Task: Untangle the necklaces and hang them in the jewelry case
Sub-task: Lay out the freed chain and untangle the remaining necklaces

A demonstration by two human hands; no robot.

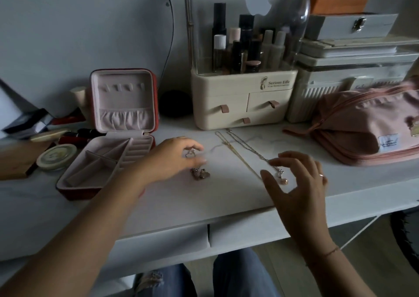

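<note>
Motion blur smears the fingertips of the left hand [172,158], so the small silver charm [190,154] pinched between its thumb and curled forefinger is hard to make out, and whether a chain runs from it cannot be told. The thumb of the right hand [297,179] hides the lower end of the gold chain [238,155]. At mid-frame on the white table [226,197], the gold chain and a silver chain [249,148] lie nearly parallel, slanting from upper left to lower right between the hands. The right hand arches over the silver chain's pearl-like pendant [282,177], fingers spread, gripping nothing. A knotted bronze-toned clump [200,174] lies just below the left fingers. Left of that hand the jewelry case [77,193] stands open, with a red shell, soft pink lining and small hooks in its upright lid.
</note>
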